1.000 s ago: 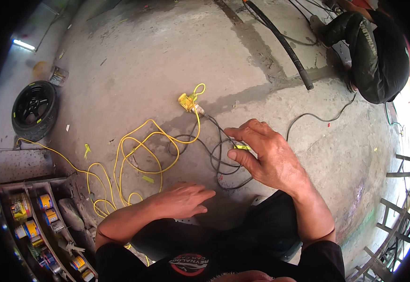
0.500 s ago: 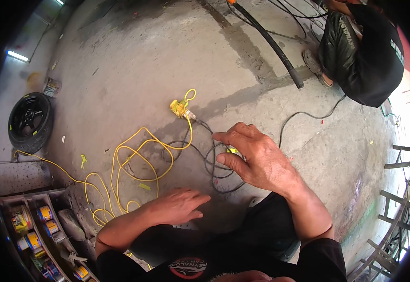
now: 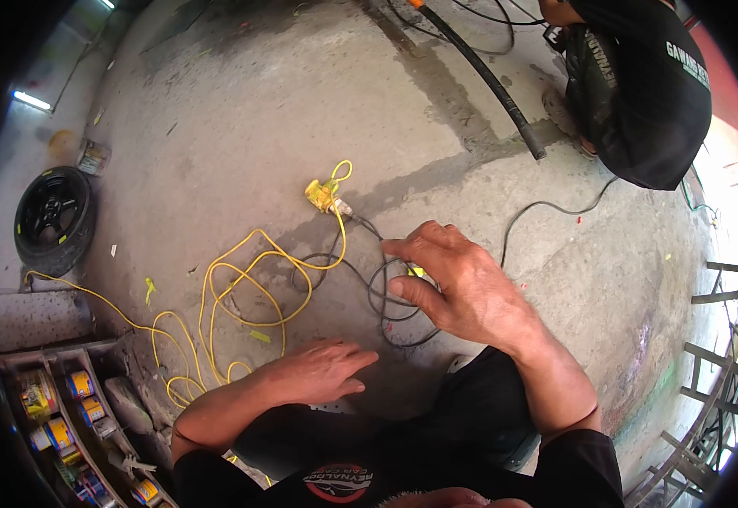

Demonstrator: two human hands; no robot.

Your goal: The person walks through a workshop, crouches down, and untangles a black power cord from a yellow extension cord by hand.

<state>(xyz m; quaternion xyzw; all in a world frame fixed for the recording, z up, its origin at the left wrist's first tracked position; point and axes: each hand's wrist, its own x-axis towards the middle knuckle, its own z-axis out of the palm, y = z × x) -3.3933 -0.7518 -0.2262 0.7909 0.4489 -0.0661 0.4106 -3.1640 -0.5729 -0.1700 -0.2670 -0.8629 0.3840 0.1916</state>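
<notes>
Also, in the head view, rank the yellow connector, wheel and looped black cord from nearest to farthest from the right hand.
1. Black cord, looped just left of the right hand
2. Yellow connector, farther left and ahead
3. Wheel, at the far left

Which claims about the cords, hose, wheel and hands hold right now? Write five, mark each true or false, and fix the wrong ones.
1. The yellow cord lies in loops on the floor. True.
2. The right hand grips the yellow connector. False: it hovers empty; the connector is on the floor.
3. The left hand holds nothing visible. True.
4. The thick black hose is coiled around the wheel. False: it stretches out well apart from the wheel.
5. A co-worker is crouching. True.
</notes>
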